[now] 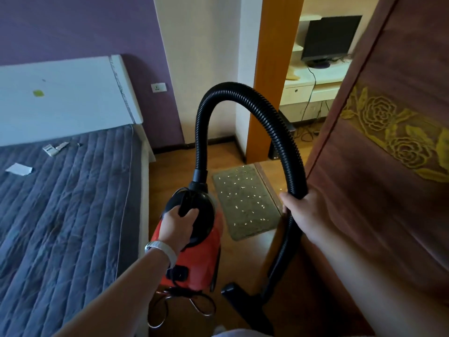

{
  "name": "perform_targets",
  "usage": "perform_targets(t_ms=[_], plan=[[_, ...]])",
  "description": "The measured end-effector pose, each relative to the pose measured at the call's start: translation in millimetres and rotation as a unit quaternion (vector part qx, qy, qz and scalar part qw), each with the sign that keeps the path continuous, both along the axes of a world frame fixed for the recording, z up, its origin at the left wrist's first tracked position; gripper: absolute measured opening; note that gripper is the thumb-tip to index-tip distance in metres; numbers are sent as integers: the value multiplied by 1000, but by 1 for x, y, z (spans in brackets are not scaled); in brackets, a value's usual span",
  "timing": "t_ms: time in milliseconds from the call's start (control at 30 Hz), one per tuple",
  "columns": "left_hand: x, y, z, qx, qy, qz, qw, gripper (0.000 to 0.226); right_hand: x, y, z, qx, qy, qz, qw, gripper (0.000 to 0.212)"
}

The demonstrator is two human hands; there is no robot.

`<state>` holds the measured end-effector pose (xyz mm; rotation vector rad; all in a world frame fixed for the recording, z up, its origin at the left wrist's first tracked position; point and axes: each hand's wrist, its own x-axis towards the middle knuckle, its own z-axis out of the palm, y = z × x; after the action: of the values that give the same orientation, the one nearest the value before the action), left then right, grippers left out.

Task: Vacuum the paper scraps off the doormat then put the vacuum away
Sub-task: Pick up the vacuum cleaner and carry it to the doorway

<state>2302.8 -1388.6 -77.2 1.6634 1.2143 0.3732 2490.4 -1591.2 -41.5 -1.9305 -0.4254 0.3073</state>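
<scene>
Left hand (178, 223) wraps the handle (185, 205) of the red canister vacuum (194, 261), held just left of the doormat (252, 222). Right hand (297, 210) grips the black hose (243, 91) beside the doormat's right edge. Paper scraps (243, 187) scattered over the doormat.

A doormat (232, 216) strewn with pale paper scraps (243, 187) lies on the wooden floor (243, 261) by a doorway. On the bed (145, 203) alongside, a few paper slips (19, 169) rest on the quilted grey cover (73, 215).

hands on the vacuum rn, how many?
2. Left hand grips the handle atop the red canister vacuum; right hand grips the black hose lower down.
</scene>
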Motion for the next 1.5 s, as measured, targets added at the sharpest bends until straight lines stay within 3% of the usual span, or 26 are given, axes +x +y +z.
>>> perform_targets(t_ms=[500,700,1167,1500], plan=[[75,171,-4,-16,8,41,999,23,89,183,-5,-27,10,65,997,10],[129,239,-11,-27,14,66,997,15,153,268,-23,-40,35,90,995,14],[214,392,7,20,6,92,996,20,251,426,-4,-45,27,140,989,15],[261,529,-19,-10,1,48,999,15,289,558,-16,-45,33,78,995,11]])
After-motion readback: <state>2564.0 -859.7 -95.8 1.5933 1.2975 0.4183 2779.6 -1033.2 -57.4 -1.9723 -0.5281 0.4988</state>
